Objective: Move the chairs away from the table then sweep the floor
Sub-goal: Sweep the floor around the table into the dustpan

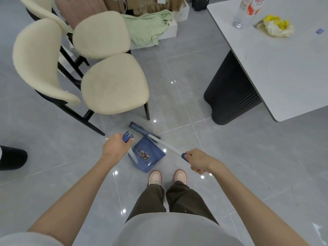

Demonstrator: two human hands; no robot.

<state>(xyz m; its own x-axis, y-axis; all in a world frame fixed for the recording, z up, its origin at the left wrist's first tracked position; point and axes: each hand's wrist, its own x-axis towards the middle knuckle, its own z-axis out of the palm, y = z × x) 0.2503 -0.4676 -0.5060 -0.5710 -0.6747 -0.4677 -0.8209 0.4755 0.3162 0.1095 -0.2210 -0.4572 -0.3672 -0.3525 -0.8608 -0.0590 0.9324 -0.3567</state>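
Broom (pixel 156 139) gripped at its handle end by right hand (pixel 197 161); dustpan (pixel 147 155) handle clamped in left hand (pixel 115 148). Both judged light, rigid; bristles flexible.

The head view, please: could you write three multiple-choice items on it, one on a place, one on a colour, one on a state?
1. Where is the dustpan?
A. on the table
B. on the floor before the person's shoes
C. on a chair

2. What colour are the chair seats?
A. cream
B. red
C. black

3. What is the right hand doing?
A. hanging free
B. gripping the broom handle
C. pushing a chair

Answers: 1 B, it lies on the tiles by the shoes; 2 A, the padding is cream; 3 B, its fingers wrap the handle's end.
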